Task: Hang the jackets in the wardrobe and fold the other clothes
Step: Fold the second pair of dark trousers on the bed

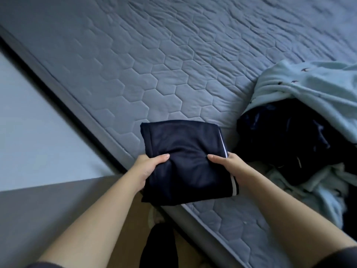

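Observation:
A folded dark navy garment (183, 151) with a white stripe along its right side lies at the near edge of the bed. My left hand (147, 167) grips its left side, thumb on top and fingers underneath. My right hand (228, 165) grips its right side the same way. The near part of the garment hangs past the mattress edge. To the right lies a heap of unfolded clothes: a pale blue patterned garment (309, 84) draped over a dark navy one (286, 136).
The bed has a grey-blue quilted mattress cover (154, 64) with a hexagon pattern, its edge running diagonally from upper left to lower right. A grey surface (48, 209) sits at the lower left. Floor and my dark-clad legs (158, 246) show below.

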Demonstrator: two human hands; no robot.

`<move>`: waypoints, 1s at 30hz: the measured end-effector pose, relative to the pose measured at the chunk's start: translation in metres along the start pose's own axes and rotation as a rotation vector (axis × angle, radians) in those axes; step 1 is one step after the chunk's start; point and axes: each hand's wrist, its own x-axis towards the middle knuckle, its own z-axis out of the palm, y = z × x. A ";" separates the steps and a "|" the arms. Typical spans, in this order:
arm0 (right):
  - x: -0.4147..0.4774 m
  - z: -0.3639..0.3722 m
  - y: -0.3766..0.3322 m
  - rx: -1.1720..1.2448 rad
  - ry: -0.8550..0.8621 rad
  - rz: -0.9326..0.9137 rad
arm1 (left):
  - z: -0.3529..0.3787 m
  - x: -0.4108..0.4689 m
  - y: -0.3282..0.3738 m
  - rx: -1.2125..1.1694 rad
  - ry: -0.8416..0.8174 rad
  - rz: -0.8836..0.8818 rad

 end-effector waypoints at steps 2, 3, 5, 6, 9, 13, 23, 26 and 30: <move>-0.052 -0.006 -0.001 -0.010 -0.041 -0.027 | -0.003 -0.056 -0.003 -0.004 -0.013 0.050; -0.081 -0.008 -0.004 -0.007 -0.073 -0.044 | -0.005 -0.088 -0.003 -0.013 -0.013 0.078; -0.144 -0.011 -0.015 -0.022 -0.136 -0.094 | -0.009 -0.155 -0.003 -0.056 0.002 0.130; -0.175 -0.012 -0.021 -0.033 -0.157 -0.125 | -0.011 -0.189 -0.001 -0.072 0.010 0.155; -0.269 -0.010 -0.039 -0.034 -0.223 -0.208 | -0.021 -0.292 0.000 -0.129 0.012 0.259; -0.379 0.002 -0.047 -0.025 -0.349 -0.232 | -0.047 -0.429 -0.014 -0.197 -0.024 0.380; -0.556 0.128 0.017 -0.253 -0.817 -0.214 | -0.136 -0.680 -0.192 -0.620 0.263 0.471; -0.601 0.191 0.051 -0.403 -0.978 -0.221 | -0.166 -0.736 -0.265 -0.700 0.379 0.490; -0.669 0.282 0.122 -0.570 -1.165 -0.233 | -0.198 -0.810 -0.377 -0.886 0.548 0.564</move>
